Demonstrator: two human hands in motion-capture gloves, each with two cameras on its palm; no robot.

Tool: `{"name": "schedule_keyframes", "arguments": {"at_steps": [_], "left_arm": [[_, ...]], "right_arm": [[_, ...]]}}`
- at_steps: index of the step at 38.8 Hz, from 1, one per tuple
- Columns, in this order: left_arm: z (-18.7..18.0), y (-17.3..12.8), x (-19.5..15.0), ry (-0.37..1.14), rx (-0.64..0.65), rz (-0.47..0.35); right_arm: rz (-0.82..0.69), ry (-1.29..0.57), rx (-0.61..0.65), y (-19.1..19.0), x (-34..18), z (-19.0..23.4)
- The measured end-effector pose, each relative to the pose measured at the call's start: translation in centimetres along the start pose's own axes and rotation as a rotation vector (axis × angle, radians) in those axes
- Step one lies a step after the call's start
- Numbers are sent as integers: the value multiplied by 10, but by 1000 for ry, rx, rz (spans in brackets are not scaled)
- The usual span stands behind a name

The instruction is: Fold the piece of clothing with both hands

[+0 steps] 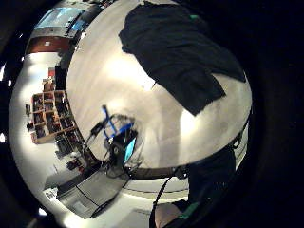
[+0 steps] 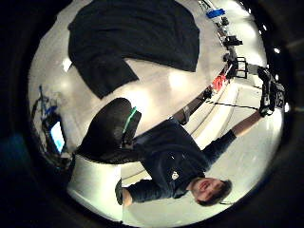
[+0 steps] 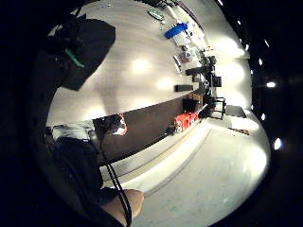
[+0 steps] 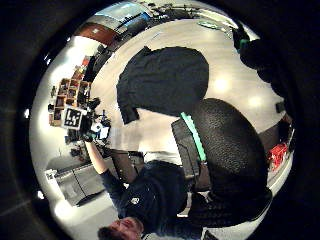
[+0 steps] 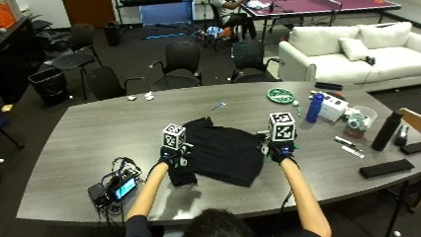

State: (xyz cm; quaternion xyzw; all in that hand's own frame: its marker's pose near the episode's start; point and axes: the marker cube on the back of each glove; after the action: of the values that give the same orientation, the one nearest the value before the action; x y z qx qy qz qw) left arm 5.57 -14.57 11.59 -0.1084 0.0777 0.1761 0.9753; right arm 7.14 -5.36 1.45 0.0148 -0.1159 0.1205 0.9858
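A black piece of clothing lies spread flat on the grey table, one sleeve pointing toward the near edge. My left hand hovers over that sleeve at the garment's left side. My right hand is raised at the garment's right edge. Both palm cameras see the clothing from a distance, lying loose on the tabletop, with nothing in either hand. A gloved thumb fills part of the right thumb side view.
A small device with a lit screen and tangled cables sits at the near left. To the right stand a blue bottle, a green plate, a white box, a black bottle and a flat black case. Chairs line the far edge.
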Motion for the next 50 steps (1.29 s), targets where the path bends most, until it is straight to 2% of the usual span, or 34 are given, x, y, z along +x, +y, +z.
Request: {"name": "schedule_keyframes", "arguments": {"at_steps": [5, 10, 19, 25, 30, 32, 35, 40, 45, 50], "left_arm": [[40, -26, 5, -17, -160, -30], [82, -50, 4, 90, -337, -11], [110, -64, -3, 82, -508, -25], [112, -68, 3, 89, -420, -13], [111, -81, 6, 94, -186, -41], [110, -85, 7, 98, -146, -49], [109, -89, 9, 101, -134, -46], [100, -97, 15, 95, -89, 7], [94, -99, 11, 78, -62, -61], [89, -99, 7, 139, -103, -110]], "right_arm": [[-22, -34, -39, -30, -5, 32], [-25, -35, -93, -57, -3, 70], [-49, -58, -144, -88, -6, 114], [-77, -72, -147, -86, -22, 121], [-101, -95, -162, -69, -42, 121], [-107, -131, -149, -71, -51, 131], [-105, -181, -158, -76, -67, 155], [-128, -207, -231, -83, -95, 202], [-153, -177, -218, -89, -116, 231], [-133, -169, -129, -98, -125, 232]]}}
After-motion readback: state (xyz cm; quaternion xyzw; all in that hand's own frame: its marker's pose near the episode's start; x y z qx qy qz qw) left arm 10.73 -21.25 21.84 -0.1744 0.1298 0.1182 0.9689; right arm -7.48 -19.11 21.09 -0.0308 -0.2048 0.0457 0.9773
